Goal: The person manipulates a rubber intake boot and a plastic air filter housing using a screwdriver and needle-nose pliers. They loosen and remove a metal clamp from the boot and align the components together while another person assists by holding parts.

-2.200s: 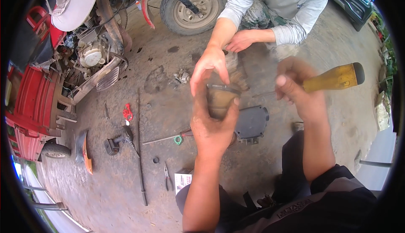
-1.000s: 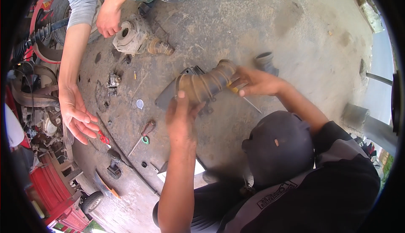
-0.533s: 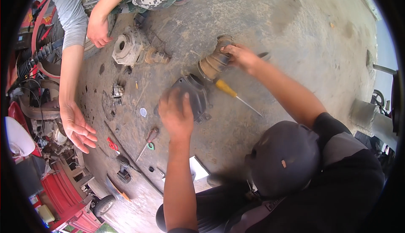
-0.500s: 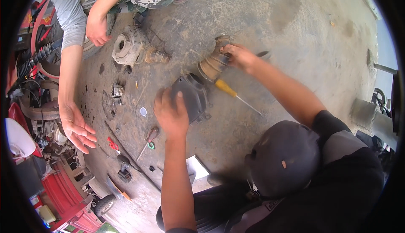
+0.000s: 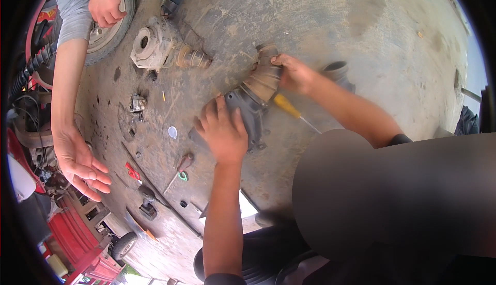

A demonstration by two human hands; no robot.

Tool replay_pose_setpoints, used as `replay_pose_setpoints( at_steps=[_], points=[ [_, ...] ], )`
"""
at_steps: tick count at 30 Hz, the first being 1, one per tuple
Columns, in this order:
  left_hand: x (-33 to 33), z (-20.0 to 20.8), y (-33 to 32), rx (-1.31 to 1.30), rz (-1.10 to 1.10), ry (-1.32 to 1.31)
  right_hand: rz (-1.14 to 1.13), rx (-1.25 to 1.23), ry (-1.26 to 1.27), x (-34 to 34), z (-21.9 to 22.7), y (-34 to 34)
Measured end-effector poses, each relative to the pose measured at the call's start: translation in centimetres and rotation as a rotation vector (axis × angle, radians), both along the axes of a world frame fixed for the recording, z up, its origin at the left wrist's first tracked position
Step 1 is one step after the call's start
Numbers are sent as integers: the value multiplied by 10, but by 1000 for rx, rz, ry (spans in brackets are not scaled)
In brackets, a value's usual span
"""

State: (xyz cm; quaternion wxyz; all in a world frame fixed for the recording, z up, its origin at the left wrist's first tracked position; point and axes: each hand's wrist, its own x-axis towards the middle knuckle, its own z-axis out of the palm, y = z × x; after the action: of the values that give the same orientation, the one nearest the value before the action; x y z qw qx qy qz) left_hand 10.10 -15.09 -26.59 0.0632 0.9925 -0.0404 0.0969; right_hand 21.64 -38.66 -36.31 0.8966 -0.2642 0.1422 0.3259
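My right hand [image 5: 295, 74] is closed around a dusty, ribbed rubber hose [image 5: 262, 82]. The hose's wide lower end meets the opening of a black plastic housing [image 5: 248, 110]; whether it is seated cannot be made out. My left hand [image 5: 227, 136] presses on the housing from the near left, fingers curled over it and covering part of it. A screwdriver with a yellow handle [image 5: 285, 105] lies just right of the hose, its shaft on the floor. Beyond my right forearm stands a dark round pipe piece [image 5: 338, 69], partly hidden by the arm.
A co-worker's hands [image 5: 82, 163] hang open at the left. A dusty metal casting [image 5: 160, 50] lies far left. Nearer are a small metal part [image 5: 137, 103], a screwdriver [image 5: 186, 161], a drill [image 5: 148, 205] and a long rod [image 5: 168, 204]. A blurred dark shape [image 5: 356, 192] fills the lower right.
The hose's wide end has come down onto the housing's opening. My left hand has shifted right along the housing. The dark shape looms much larger; the co-worker's hands appear farther left.
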Motion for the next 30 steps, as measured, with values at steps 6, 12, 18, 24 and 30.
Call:
replay_pose_setpoints(
  at_steps=[6,12,18,24,30],
  points=[
    [-2,4,-9,60,44,46,20,-85,22,-6,13,7],
    [2,7,-13,32,61,58,-117,-363,129,-9,31,23],
    [3,5,-12,-6,108,46,7,-792,4,-4,51,36],
    [-6,14,8,-116,63,15,234,-962,-878,-5,65,3],
    [-8,26,41,-153,-139,145,743,-1503,-1330,-3,114,-2]
  ],
)
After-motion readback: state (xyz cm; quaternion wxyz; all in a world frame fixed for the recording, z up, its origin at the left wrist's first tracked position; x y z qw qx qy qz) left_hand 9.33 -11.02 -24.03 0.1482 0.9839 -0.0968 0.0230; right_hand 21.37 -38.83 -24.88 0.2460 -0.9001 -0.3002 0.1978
